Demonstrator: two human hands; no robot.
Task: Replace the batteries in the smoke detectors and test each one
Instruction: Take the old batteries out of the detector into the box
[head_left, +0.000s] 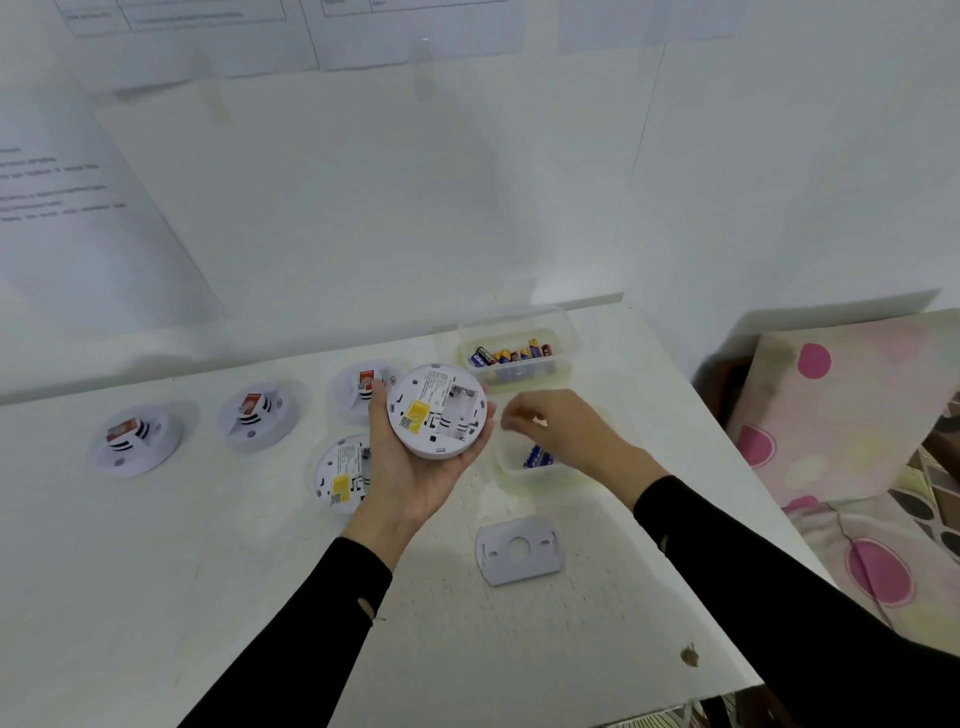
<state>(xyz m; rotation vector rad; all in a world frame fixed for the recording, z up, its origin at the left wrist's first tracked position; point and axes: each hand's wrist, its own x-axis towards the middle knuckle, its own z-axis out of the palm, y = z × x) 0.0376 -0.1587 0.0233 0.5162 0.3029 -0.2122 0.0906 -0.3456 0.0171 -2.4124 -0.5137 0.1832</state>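
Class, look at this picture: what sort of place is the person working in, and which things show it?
Probably a makeshift workstation in a room at home: a plain white table against a wall with taped-up instruction sheets, smoke detectors laid in a row, and spotted bedding alongside.

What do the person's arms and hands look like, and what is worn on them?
Both arms wear long black sleeves that end at the wrists. The left sleeve has a small hole near the cuff. The left hand and right hand are bare: no gloves, rings or watch can be seen.
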